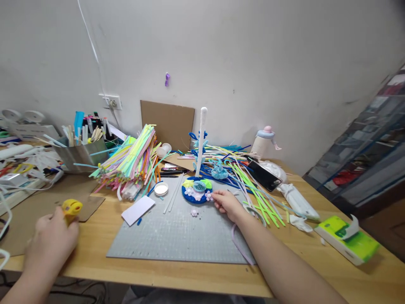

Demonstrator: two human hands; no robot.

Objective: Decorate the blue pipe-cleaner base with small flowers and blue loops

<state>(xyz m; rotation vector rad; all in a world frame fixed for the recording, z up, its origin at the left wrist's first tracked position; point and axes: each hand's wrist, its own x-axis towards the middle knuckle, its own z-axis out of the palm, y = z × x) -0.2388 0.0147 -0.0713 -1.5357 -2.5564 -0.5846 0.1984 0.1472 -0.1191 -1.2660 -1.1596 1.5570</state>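
My left hand (pixel 52 234) is closed around a yellow glue gun (pixel 72 207) at the left of the desk. With its fingertips pinched, my right hand (pixel 226 203) holds a small pale pink flower (pixel 209 196) against the right edge of a round blue fuzzy base (pixel 186 197). Yellow, green, light blue and pale flower pieces sit on that base. A white fuzzy post (pixel 201 143) rises behind it, with blue leaf-like loops alongside. One loose lilac flower (pixel 194 213) lies on the grey cutting mat (pixel 177 240) in front.
A large bundle of coloured pipe cleaners (pixel 133 160) lies left of the mat, beside a metal holder (pixel 80 156) of sticks. Loose green stems (pixel 259 198), a black phone (pixel 265 175) and a green tissue pack (pixel 348 238) are on the right. A white card (pixel 138 210) lies on the mat.
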